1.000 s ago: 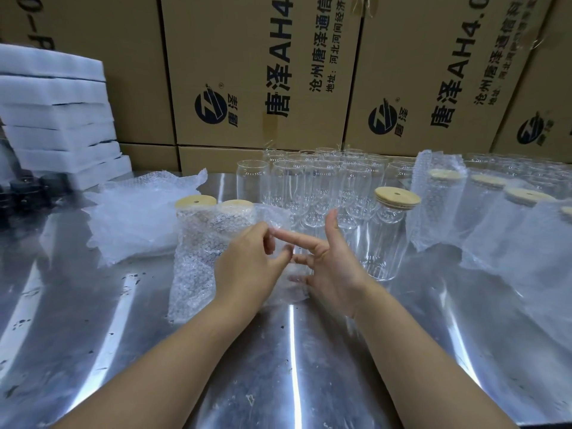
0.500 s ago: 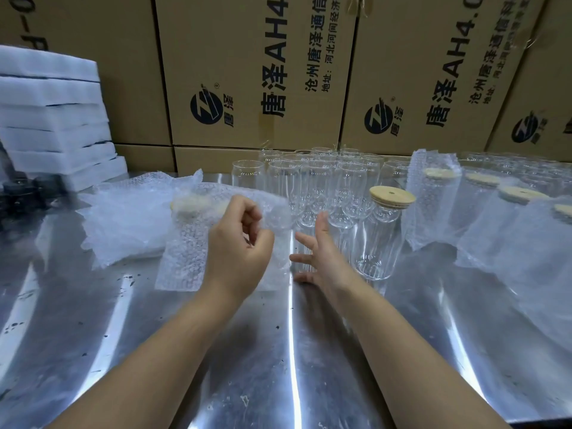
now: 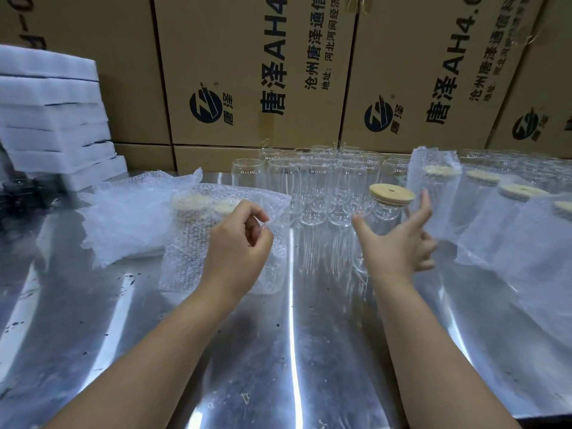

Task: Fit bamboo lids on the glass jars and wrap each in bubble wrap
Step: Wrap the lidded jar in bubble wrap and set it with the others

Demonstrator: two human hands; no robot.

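My left hand (image 3: 238,246) pinches the edge of a bubble wrap sheet (image 3: 272,199) lifted up in front of two wrapped lidded jars (image 3: 192,230) at centre left. My right hand (image 3: 399,243), fingers spread, reaches around an unwrapped glass jar with a bamboo lid (image 3: 390,193) at centre right; whether it touches the glass I cannot tell. Behind stand several bare open glass jars (image 3: 312,181). On the right, several lidded jars stand in bubble wrap (image 3: 483,196).
A steel table (image 3: 291,351) carries everything. A pile of bubble wrap sheets (image 3: 127,212) lies at left. White foam slabs (image 3: 52,119) are stacked at far left, dark objects (image 3: 21,193) below them. Printed cardboard cartons (image 3: 257,72) form a wall behind.
My left hand has lifted a bubble wrap sheet up and left, over the two wrapped jars. My right hand let go and moved right to the lidded bare jar.
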